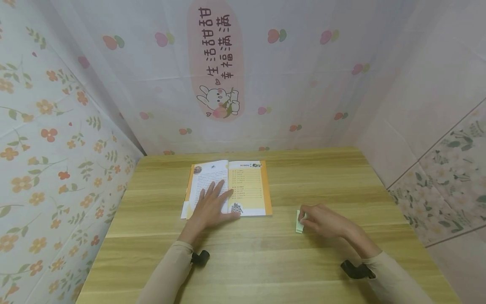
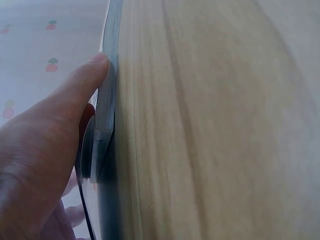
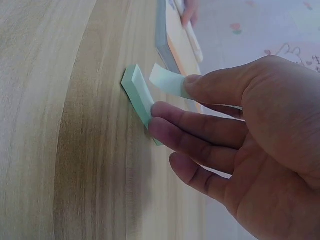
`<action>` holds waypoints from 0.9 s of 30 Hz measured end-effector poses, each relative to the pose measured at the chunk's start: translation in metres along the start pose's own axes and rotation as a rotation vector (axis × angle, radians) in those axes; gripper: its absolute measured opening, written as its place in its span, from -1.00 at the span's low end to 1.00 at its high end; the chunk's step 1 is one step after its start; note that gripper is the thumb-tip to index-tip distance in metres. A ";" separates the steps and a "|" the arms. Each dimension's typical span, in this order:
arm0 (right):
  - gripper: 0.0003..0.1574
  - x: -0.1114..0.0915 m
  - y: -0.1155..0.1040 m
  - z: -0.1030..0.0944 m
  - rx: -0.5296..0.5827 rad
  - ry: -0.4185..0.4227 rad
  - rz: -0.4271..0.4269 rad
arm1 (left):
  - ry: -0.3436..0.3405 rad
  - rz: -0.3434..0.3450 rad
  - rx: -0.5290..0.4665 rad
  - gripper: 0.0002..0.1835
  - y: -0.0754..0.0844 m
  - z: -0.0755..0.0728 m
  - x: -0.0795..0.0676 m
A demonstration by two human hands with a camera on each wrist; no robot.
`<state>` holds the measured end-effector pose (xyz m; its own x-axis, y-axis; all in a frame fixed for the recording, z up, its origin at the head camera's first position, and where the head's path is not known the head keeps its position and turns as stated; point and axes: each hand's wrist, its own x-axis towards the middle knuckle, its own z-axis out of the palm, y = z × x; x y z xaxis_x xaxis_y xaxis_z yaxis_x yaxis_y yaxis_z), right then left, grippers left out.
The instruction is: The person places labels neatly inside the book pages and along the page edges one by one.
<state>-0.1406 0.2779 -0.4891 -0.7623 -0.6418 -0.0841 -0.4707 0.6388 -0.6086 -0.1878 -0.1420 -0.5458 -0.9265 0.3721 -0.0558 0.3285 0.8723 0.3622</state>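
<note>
Table (image 1: pixel 265 261); open book (image 1: pixel 247 181), left fingers (image 1: pixel 218 188) spread; green slip (image 3: pixel 167 80), pinched by right fingers (image 3: pixel 217 87), could curl, being held one-ended.

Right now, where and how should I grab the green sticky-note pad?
I'd probably pinch the green sticky-note pad across its narrow width, coming from above, at the end clear of the right hand: the pad lies flat, a thick, narrow block.

Open book (image 1: pixel 247 185): your brightest patch in the head view, its small print too soft to read.
Wood-grain tabletop (image 1: pixel 265 261): diffuse shadows beneath your sleeves (image 1: pixel 163 274).
Fruit-print backdrop (image 1: pixel 296 76): greyer for you than the pages.
Left wrist view: hazy, your tabletop's grain blurred.
</note>
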 end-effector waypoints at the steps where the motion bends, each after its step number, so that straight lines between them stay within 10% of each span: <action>1: -0.92 0.000 0.000 0.000 0.006 0.000 0.002 | 0.000 0.001 0.001 0.08 0.000 0.000 0.000; 27: -0.85 0.003 0.007 0.012 0.135 0.135 0.110 | 0.007 -0.005 -0.016 0.08 0.001 0.000 0.000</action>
<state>-0.1405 0.2754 -0.5034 -0.8627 -0.5027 -0.0550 -0.3242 0.6333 -0.7027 -0.1874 -0.1417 -0.5453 -0.9294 0.3657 -0.0506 0.3214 0.8688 0.3767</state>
